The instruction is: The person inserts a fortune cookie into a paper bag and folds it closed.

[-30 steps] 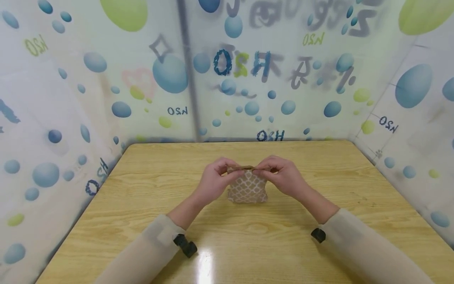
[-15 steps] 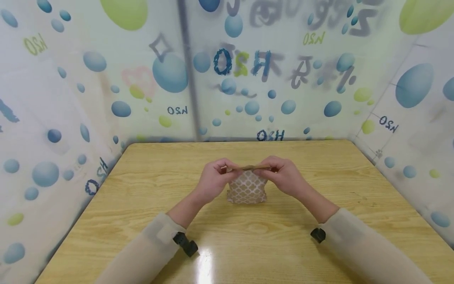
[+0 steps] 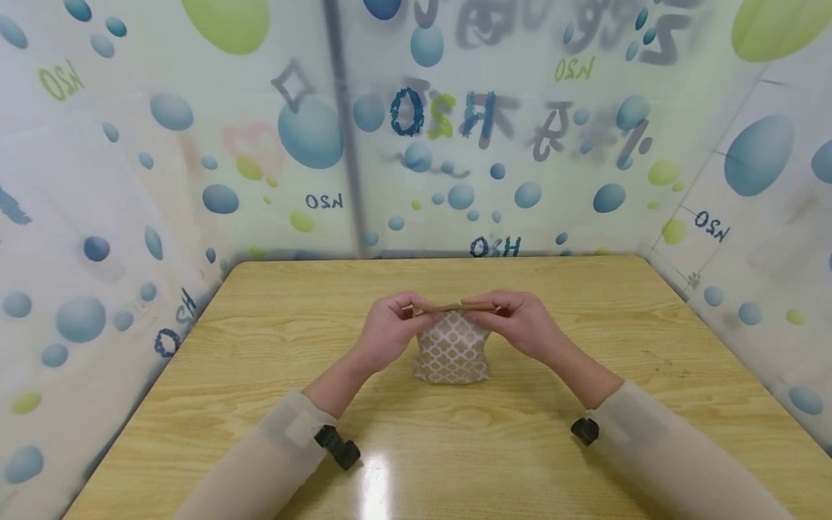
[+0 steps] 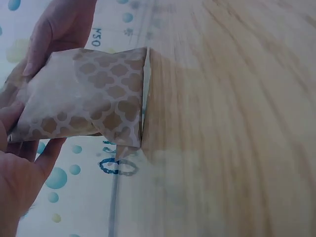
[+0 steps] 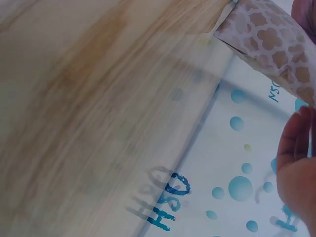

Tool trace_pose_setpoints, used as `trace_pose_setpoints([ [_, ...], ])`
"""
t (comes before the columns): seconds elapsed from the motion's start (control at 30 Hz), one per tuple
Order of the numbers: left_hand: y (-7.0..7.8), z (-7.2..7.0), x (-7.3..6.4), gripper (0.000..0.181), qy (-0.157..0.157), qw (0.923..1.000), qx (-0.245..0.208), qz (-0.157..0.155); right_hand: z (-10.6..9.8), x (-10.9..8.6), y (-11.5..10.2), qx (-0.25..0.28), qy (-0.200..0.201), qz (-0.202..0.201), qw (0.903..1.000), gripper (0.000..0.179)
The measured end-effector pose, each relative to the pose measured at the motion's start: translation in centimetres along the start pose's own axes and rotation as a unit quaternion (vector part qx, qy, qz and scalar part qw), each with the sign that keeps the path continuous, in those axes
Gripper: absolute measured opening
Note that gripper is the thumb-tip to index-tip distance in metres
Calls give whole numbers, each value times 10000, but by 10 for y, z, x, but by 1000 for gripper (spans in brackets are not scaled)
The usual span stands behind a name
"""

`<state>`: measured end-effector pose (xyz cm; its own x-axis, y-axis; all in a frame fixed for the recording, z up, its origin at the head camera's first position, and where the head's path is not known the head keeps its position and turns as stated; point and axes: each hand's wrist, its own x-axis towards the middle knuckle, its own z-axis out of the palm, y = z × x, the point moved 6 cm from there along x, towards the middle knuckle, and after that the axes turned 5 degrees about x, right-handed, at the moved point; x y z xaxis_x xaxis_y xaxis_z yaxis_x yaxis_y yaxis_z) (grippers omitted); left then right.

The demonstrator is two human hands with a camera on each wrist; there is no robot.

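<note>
A small brown paper bag with a white lattice pattern (image 3: 453, 352) stands upright near the middle of the table, its top edge folded over. My left hand (image 3: 388, 328) pinches the left end of that folded edge between thumb and fingers. At the other end, my right hand (image 3: 520, 325) pinches the fold in the same way. In the left wrist view the patterned bag (image 4: 94, 96) shows its bottom edge at the tabletop, with both hands at its top. The right wrist view catches only a lower part of the bag (image 5: 271, 42); what it contains is hidden.
The wooden table (image 3: 260, 347) reaches back to a wall sheet (image 3: 416, 180) printed with blue and green drops and reversed lettering. Similar sheets stand along the left and right sides. Black wrist devices (image 3: 338, 448) sit at both cuffs.
The folded strip at the bag's top has flattened and straightened between my fingers. More of the bag's front shows now, and its bottom edge sits slightly closer to me.
</note>
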<state>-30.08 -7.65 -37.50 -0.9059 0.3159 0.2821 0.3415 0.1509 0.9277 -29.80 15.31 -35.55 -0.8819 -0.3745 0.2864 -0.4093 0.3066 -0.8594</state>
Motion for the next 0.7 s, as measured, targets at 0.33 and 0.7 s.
trace_pose_setpoints([
  [0.33,0,-9,2,25,-282,9994,14,199,-4,-2,3,161,-128,88,9997,27],
  [0.7,13,-7,-3,24,-228,9913,911,923,-2,-2,-3,-435,-522,-576,9960,32],
])
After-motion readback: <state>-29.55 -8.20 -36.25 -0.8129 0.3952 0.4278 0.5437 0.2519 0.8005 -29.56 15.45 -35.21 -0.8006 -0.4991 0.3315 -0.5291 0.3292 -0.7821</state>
